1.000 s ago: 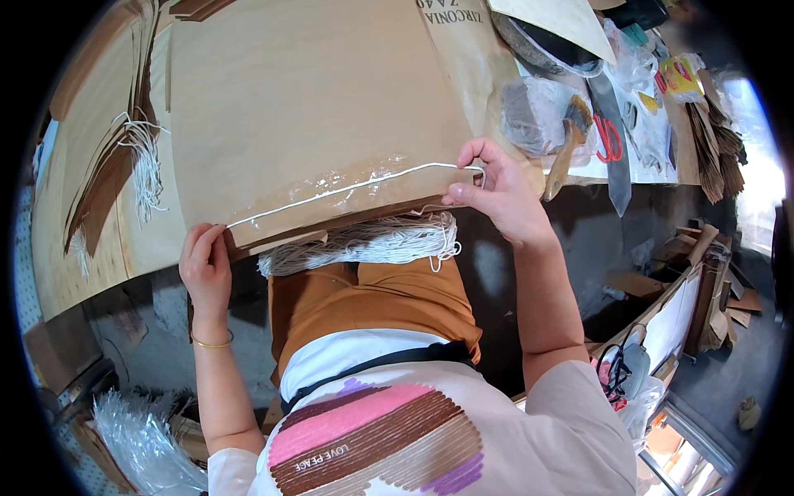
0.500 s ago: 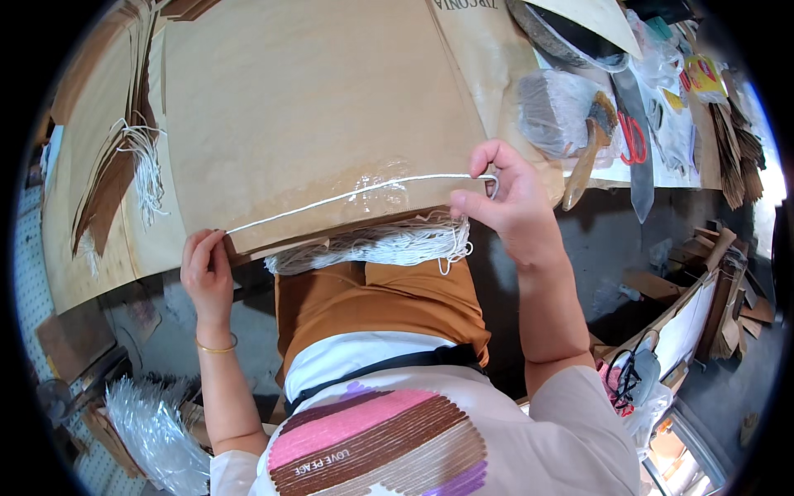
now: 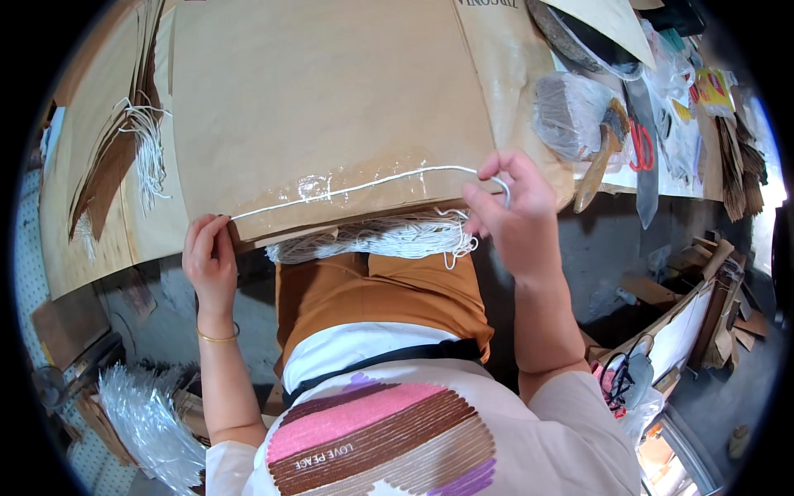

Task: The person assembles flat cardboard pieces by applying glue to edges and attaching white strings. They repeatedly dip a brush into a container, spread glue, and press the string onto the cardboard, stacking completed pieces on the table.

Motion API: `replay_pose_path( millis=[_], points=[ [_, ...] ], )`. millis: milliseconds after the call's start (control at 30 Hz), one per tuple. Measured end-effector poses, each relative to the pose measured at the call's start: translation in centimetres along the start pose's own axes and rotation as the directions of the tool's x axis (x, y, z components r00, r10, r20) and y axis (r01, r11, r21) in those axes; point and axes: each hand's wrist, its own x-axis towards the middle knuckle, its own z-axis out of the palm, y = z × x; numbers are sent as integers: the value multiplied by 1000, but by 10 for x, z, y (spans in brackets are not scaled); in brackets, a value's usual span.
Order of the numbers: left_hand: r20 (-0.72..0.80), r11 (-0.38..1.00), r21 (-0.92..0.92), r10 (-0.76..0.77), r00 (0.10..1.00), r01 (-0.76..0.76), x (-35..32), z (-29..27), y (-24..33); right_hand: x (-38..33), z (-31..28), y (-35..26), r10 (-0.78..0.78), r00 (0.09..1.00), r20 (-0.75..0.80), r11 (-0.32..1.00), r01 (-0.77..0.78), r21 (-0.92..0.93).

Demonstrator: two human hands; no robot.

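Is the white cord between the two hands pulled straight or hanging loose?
Pulled nearly straight. The white cord runs in one line along the brown paper sheet edge, from the left hand to the right hand.

Yellow packet point(image 3: 713, 89) (far right), tabletop clutter

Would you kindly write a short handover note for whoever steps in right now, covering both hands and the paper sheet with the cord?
Left hand: pinching one end of the white cord at the near left corner of the brown paper sheet.
Right hand: holding the cord's other end, looped, at the near right edge.
Cord lies stretched along the sheet's glossy near strip.
Bundle of spare cords sits on the lap, just under the table edge.
Done: cord laid across the strip.
Left: whether it is fixed down cannot be told; both hands are on it.
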Motion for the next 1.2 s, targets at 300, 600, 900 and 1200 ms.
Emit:
replay_pose_path(
  millis=[300, 600, 900, 1200],
  points=[
    [-23, 999, -28, -36, 999, 35, -3, 3, -3, 18, -2, 32, -161, 986, 36, 985, 163, -64],
    [-37, 1000, -1, -11, 999, 11, -2, 2, -3, 17, 1, 27, -24, 999, 37, 994, 21, 103],
    [-42, 999, -48, -17, 999, 15, -3, 0, -4, 15, -1, 28, -45, 999, 20, 997, 43, 65],
    [145, 999, 20, -49, 988, 47, 16, -15, 0, 18, -5, 38, -446, 894, -36, 654, 298, -695]
  ],
)
